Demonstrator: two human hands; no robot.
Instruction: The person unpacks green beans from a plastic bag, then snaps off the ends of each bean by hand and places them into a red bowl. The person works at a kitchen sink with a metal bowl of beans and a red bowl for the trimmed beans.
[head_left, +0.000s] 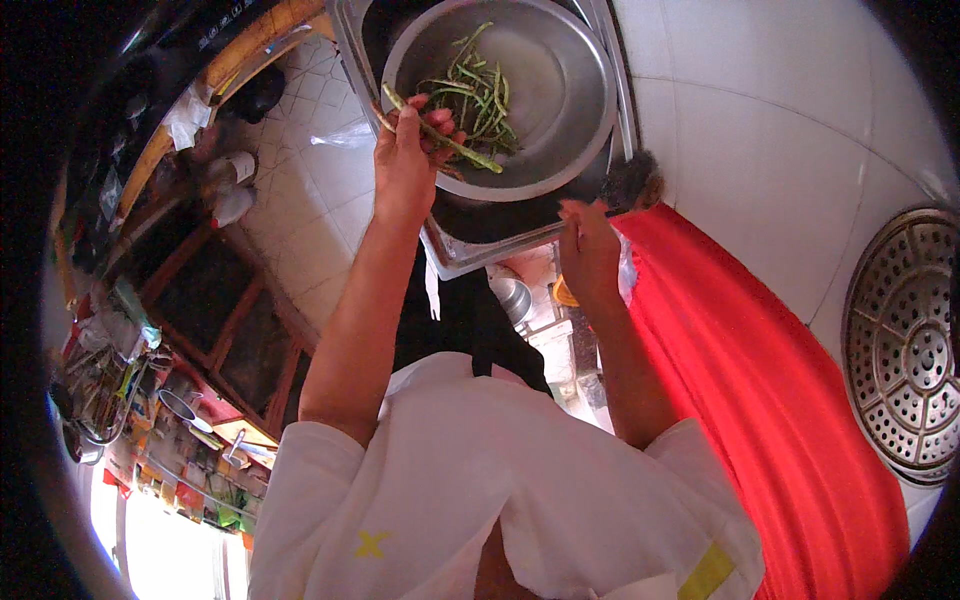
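My left hand (416, 154) holds a few long green beans, one of them slanting across the fingers over the left rim of a metal basin (577, 169). Inside the basin lies a loose heap of green beans (480, 94), on its left side. The basin rests in a steel sink (480, 251). Just outside the sink's near right corner is my right hand (589, 236), its fingers bent together; whether anything small is between them cannot be told. A dark, bushy scrubber-like thing (632, 182) sits on the sink's corner beside it.
A red curtain (750, 337) hangs close to my right arm. Farther right, a perforated metal steamer plate (911, 349) stands against the white tiled wall (750, 142). To the left are a wooden-edged counter (157, 154) and a dark-paned cabinet (225, 322). A metal pot (514, 300) is below the sink.
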